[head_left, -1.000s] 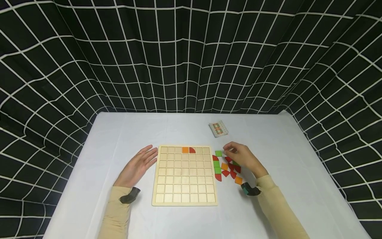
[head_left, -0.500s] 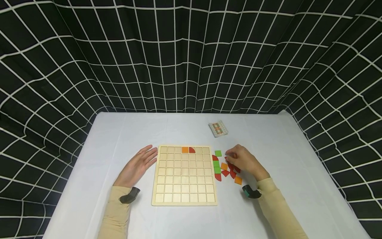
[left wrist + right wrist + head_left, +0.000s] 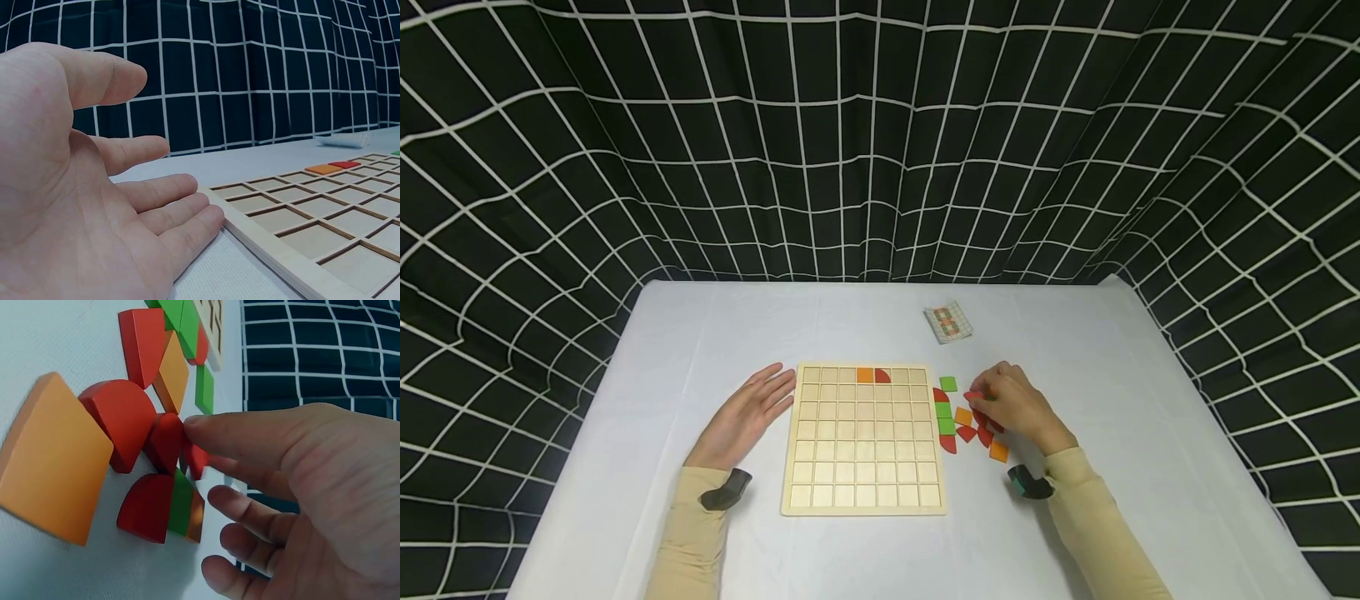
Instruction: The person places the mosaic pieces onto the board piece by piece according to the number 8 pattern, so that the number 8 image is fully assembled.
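Observation:
My left hand lies beside the wooden grid board, fingers extended and fingertips right at its left edge. In the left wrist view the palm faces up and inward, with nothing in it. Over the loose pieces right of the board, my right hand pinches a red quarter-circle block between thumb and index finger. Other red quarter-circle blocks lie just beside the thumb. On the board's far row sit an orange square and a red quarter-circle.
Along the board's right edge, green squares lie between two red quarter-circles. One green square lies apart, farther back. Orange squares are among the loose pieces. A folded pattern sheet lies beyond the board on the white table.
My right hand has moved slightly right and down onto the pile, and its thumb and index finger have closed on a red quarter-circle block. The left hand has stayed still.

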A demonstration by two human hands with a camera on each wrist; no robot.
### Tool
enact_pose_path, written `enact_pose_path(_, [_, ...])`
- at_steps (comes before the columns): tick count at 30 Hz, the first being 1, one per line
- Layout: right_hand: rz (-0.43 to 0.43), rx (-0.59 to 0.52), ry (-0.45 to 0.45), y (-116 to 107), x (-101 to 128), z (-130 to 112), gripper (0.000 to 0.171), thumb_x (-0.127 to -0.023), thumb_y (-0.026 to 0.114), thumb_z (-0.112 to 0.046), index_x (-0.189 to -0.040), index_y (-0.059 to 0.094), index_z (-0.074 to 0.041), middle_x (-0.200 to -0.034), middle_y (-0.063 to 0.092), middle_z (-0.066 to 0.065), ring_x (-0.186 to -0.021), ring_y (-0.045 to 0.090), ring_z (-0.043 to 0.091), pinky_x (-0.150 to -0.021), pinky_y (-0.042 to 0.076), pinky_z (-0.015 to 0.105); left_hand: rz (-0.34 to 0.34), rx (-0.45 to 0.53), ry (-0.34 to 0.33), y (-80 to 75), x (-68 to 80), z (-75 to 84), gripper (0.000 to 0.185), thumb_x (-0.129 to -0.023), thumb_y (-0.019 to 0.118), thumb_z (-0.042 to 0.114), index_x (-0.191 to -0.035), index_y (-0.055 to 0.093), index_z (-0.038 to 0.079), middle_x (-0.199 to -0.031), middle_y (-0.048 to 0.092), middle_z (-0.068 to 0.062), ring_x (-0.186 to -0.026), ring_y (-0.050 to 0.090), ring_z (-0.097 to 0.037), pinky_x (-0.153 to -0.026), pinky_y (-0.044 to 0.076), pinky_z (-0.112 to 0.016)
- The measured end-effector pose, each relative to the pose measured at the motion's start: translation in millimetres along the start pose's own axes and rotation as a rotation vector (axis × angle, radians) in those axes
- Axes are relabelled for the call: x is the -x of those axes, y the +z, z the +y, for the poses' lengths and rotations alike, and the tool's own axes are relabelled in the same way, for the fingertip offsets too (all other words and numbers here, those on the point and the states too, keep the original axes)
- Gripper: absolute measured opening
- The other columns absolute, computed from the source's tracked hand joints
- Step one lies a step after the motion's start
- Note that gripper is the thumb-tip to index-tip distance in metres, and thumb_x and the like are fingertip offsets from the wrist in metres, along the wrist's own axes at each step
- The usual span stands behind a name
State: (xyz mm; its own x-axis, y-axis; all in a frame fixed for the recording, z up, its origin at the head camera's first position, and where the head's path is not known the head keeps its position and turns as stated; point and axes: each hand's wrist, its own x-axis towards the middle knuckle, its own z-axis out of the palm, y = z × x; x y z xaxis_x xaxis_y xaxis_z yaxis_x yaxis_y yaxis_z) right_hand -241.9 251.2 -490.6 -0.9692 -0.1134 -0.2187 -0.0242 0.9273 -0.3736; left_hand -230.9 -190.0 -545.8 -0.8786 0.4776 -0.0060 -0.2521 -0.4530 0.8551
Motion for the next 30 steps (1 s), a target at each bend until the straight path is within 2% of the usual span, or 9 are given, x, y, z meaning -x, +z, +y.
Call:
enact_pose_path(4, [-0.001,-0.026,-0.015,-0.2,-0.4,-0.6,0.015,-0.092,0.074,-0.022,-0.103,0.07,-0.013,-0.104,0.06,0.007,-0.104,0.047,0.024,-0.078,0.052,0.034,-0.001,-0.003,0.0,-0.2,0.0,-0.3,0.058,-0.114,0.021,0.022,-0.16,-0.003,-0.002,-0.168,0.001,-0.028,-0.158,0.004,-0.039,-0.126,0.032,-0.031])
enact_pose_path(10, [-0.044,-0.133,-0.071,-1.2,-1.4,-0.2,0.007,-0.094,0.071,-0.015,-0.101,0.071,-0.013,-0.085,0.066,0.002,-0.086,0.053,0.02,-0.072,0.048,0.029,-0.002,0.001,0.003,-1.3,0.2,-1.6,0.057,-0.114,0.02,0.022,-0.16,-0.003,-0.002,-0.168,0.001,-0.028,-0.158,0.004,-0.039,-0.126,0.032,-0.031])
enact_pose_path(15, [-0.059,-0.226,-0.086,-4.5,-1.1,-0.5,0.011,-0.095,0.071,-0.015,-0.106,0.074,-0.012,-0.093,0.069,0.002,-0.084,0.057,0.018,-0.078,0.053,0.027,-0.001,0.008,0.002,-2.4,0.0,-2.0,0.056,-0.114,0.019,0.022,-0.161,-0.001,-0.001,-0.169,0.002,-0.028,-0.158,0.005,-0.039,-0.126,0.033,-0.03])
enact_pose_path(20, [-0.044,-0.299,-0.061,-7.9,-2.2,-2.6,0.02,-0.095,0.073,-0.02,-0.112,0.071,-0.009,-0.09,0.068,0.005,-0.08,0.058,0.019,-0.066,0.054,0.023,-0.004,0.01,0.003,-3.2,-0.8,-1.6,0.056,-0.114,0.019,0.021,-0.161,-0.002,-0.001,-0.169,0.002,-0.027,-0.158,0.004,-0.038,-0.125,0.033,-0.03])
enact_pose_path(30, [0.021,-0.305,-0.143,-18.4,-6.9,-17.3,0.021,-0.099,0.067,-0.018,-0.116,0.072,-0.007,-0.103,0.074,0.006,-0.094,0.061,0.023,-0.075,0.055,0.026,-0.004,0.008,-0.002,-4.3,-1.1,-2.5,0.056,-0.114,0.019,0.021,-0.161,-0.002,-0.001,-0.169,0.002,-0.027,-0.158,0.004,-0.038,-0.125,0.033,-0.029])
